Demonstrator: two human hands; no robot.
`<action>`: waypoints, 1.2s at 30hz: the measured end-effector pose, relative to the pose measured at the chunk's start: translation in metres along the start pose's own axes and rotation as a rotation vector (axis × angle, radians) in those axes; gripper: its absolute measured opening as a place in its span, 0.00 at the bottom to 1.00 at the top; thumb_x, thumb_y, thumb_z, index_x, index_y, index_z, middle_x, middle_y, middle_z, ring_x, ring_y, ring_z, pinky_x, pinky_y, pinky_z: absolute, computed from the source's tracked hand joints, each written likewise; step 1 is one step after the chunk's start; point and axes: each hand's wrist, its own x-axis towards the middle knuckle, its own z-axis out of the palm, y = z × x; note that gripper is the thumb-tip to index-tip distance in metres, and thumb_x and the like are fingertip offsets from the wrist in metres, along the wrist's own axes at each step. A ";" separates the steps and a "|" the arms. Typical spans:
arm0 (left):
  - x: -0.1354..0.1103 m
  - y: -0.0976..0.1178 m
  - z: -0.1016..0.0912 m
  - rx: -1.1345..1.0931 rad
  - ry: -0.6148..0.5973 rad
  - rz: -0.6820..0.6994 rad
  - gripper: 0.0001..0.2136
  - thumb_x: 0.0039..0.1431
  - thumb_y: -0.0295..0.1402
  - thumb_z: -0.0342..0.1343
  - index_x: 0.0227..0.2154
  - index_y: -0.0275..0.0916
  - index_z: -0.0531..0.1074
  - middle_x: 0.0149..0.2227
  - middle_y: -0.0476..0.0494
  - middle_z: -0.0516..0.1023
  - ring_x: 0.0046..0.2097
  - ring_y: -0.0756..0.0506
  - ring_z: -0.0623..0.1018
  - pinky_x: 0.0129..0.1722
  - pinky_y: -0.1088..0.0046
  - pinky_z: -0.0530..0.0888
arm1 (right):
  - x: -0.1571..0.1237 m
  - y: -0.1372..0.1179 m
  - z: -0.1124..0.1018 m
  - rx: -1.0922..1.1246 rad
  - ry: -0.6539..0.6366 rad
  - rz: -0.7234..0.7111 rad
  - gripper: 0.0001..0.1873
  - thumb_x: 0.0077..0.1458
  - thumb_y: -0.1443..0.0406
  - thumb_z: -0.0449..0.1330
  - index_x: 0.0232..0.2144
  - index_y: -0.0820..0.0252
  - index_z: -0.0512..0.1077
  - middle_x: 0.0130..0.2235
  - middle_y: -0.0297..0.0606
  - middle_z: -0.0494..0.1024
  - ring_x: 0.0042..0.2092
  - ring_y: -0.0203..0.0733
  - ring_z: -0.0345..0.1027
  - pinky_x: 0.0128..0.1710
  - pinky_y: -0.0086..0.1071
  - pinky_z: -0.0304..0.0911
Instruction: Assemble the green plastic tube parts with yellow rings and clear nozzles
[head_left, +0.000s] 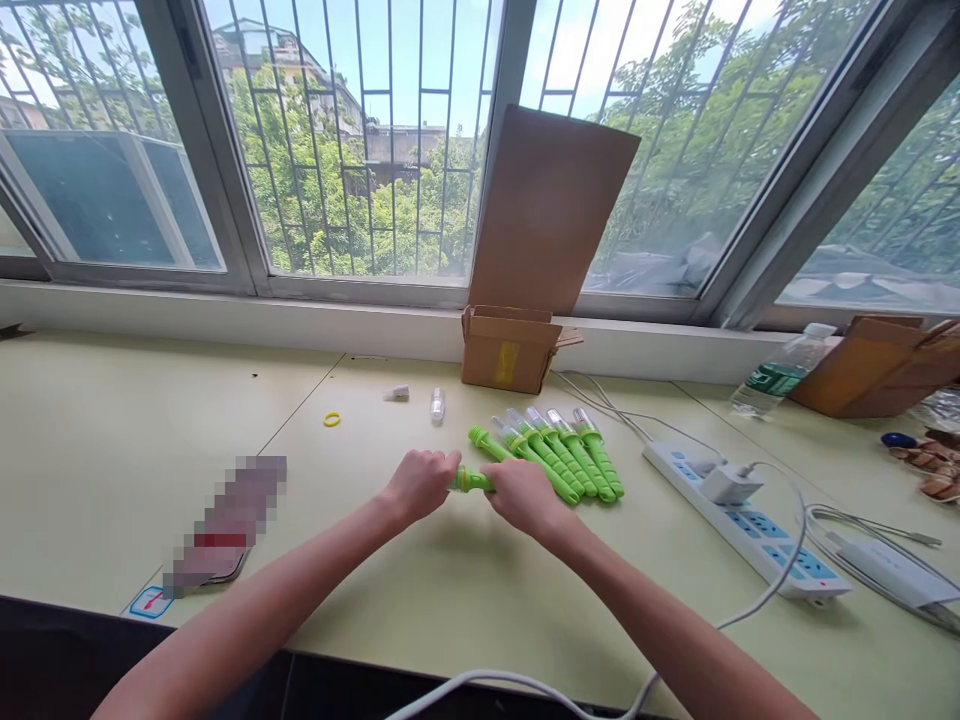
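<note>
Both hands meet over the table, gripping a green plastic stick (471, 481) between them. My left hand (420, 487) is closed around its left end, and my right hand (527, 496) is closed around the right end. Fingers cover most of the stick; only a short green collar shows. Just beyond my right hand lie several similar green-handled sticks (576, 460) side by side, most with clear tips. One green handle (481, 440) among them shows a bare threaded end. Past my left hand are a clear capsule-shaped piece (437, 405) and a small white piece (397, 393).
A yellow ring (331, 419) lies to the left, above a blurred-out phone (244, 530). An open cardboard box (487, 362) stands by the window. To the right are a power strip (675, 470) with cables, a plastic bottle (780, 378) and another cardboard box (855, 375).
</note>
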 end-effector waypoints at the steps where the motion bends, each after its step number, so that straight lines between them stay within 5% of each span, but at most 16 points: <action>1: 0.002 -0.002 -0.005 -0.082 -0.040 -0.002 0.05 0.51 0.26 0.53 0.33 0.37 0.65 0.30 0.42 0.76 0.32 0.42 0.77 0.30 0.70 0.69 | 0.000 0.000 0.002 -0.053 0.082 -0.013 0.09 0.55 0.70 0.54 0.27 0.59 0.73 0.26 0.39 0.76 0.25 0.39 0.65 0.25 0.32 0.41; 6: 0.005 -0.010 -0.022 -0.728 -0.515 0.034 0.08 0.49 0.35 0.56 0.25 0.38 0.64 0.23 0.50 0.73 0.25 0.48 0.75 0.23 0.76 0.67 | -0.001 0.002 0.006 -0.261 0.512 -0.154 0.16 0.63 0.71 0.47 0.27 0.61 0.71 0.24 0.38 0.72 0.28 0.38 0.63 0.28 0.34 0.41; 8: 0.004 -0.009 -0.021 -0.760 -0.427 0.023 0.06 0.48 0.32 0.54 0.23 0.38 0.63 0.22 0.50 0.71 0.24 0.50 0.73 0.22 0.77 0.64 | 0.000 0.003 0.005 -0.291 0.585 -0.202 0.17 0.64 0.70 0.47 0.26 0.61 0.70 0.23 0.37 0.72 0.27 0.37 0.61 0.29 0.34 0.41; 12: 0.001 -0.004 -0.015 -0.437 -0.150 -0.023 0.02 0.44 0.30 0.53 0.23 0.38 0.66 0.24 0.49 0.72 0.27 0.48 0.73 0.23 0.75 0.61 | 0.000 0.002 0.002 -0.321 0.540 -0.174 0.16 0.62 0.73 0.47 0.26 0.61 0.70 0.23 0.38 0.72 0.27 0.39 0.63 0.29 0.35 0.41; 24: 0.003 -0.004 -0.004 0.025 -0.076 0.026 0.07 0.52 0.32 0.51 0.33 0.36 0.69 0.29 0.38 0.77 0.31 0.37 0.78 0.28 0.67 0.69 | -0.001 -0.009 -0.002 -0.066 0.056 -0.007 0.10 0.57 0.71 0.51 0.32 0.61 0.72 0.29 0.43 0.78 0.29 0.44 0.71 0.25 0.32 0.50; 32: 0.008 -0.004 0.006 0.095 -0.041 0.089 0.05 0.51 0.25 0.53 0.33 0.34 0.68 0.27 0.38 0.76 0.29 0.38 0.78 0.28 0.67 0.69 | 0.001 -0.009 0.003 -0.035 -0.038 0.073 0.07 0.55 0.68 0.53 0.31 0.60 0.72 0.31 0.43 0.78 0.32 0.45 0.73 0.27 0.30 0.53; 36: 0.011 -0.007 0.009 0.147 0.053 0.140 0.05 0.53 0.21 0.49 0.31 0.35 0.67 0.26 0.40 0.74 0.27 0.41 0.77 0.27 0.69 0.69 | -0.003 -0.009 0.011 -0.027 0.043 0.090 0.10 0.57 0.67 0.50 0.31 0.60 0.72 0.30 0.43 0.78 0.31 0.45 0.73 0.25 0.31 0.51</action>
